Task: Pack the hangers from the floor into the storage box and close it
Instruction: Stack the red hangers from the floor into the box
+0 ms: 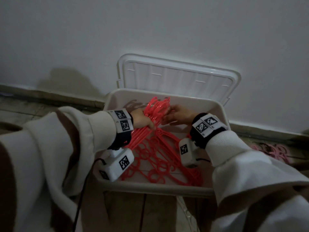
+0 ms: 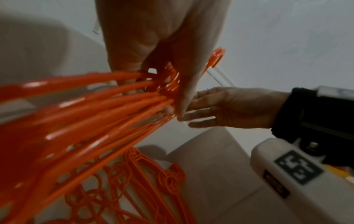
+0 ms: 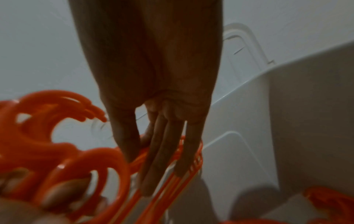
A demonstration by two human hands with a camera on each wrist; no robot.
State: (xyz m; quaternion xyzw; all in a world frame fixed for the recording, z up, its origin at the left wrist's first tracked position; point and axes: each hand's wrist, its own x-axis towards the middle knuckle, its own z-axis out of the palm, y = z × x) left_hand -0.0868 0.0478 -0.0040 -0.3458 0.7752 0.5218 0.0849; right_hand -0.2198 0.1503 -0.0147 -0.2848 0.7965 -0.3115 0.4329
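Observation:
A bundle of red-orange hangers [image 1: 150, 131] is held tilted over the open white storage box [image 1: 150, 185]. My left hand [image 1: 143, 120] grips the bundle just below the hooks, fingers curled round the necks [image 2: 168, 84]. My right hand [image 1: 177, 114] lies on the bundle's right side with straight fingers [image 3: 164, 151] touching the hanger arms [image 3: 191, 168]. The hooks [image 3: 57, 136] point toward the far wall of the box. More hangers [image 2: 134, 174] lie flat on the box floor under the bundle.
The box lid [image 1: 178, 76] stands open, leaning on the white wall behind. A heap of pink hangers [image 1: 274, 150] lies on the floor to the right of the box. Wooden floor runs left of and in front of the box.

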